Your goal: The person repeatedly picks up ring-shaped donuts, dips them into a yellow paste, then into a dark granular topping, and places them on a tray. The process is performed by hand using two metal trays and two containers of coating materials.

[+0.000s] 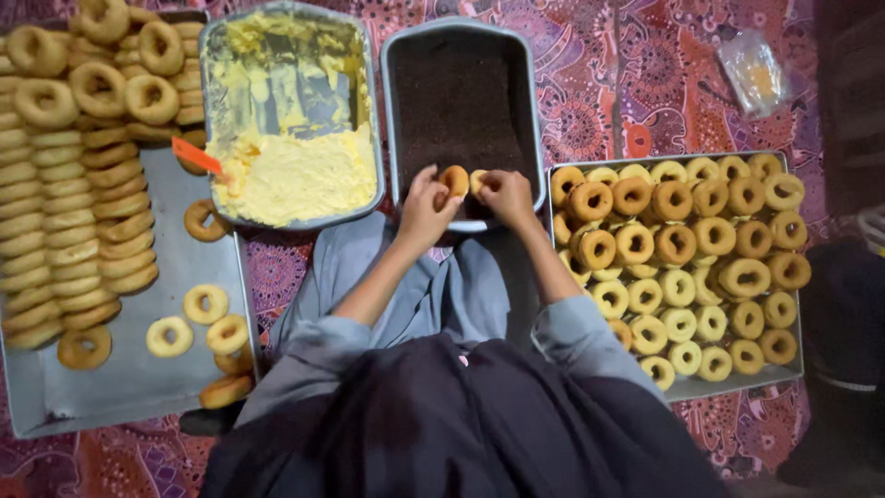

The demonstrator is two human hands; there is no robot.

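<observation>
My left hand (pixel 424 205) holds a ring doughnut (pixel 453 180) upright over the near edge of a grey tray of dark brown crumbs (pixel 396 120). My right hand (pixel 506 194) grips a second, paler doughnut (pixel 478 181) right beside the first, the two nearly touching. Both hands meet at the middle of the view, just above my grey-clothed lap.
A grey tray (pixel 369 101) of yellow cream with an orange-handled tool (pixel 196 155) sits left of the crumb tray. At far left a metal sheet (pixel 129 378) carries stacked plain doughnuts (pixel 74 212). On the right a tray (pixel 737 380) holds several coated doughnuts. A plastic bag (pixel 754 71) lies top right.
</observation>
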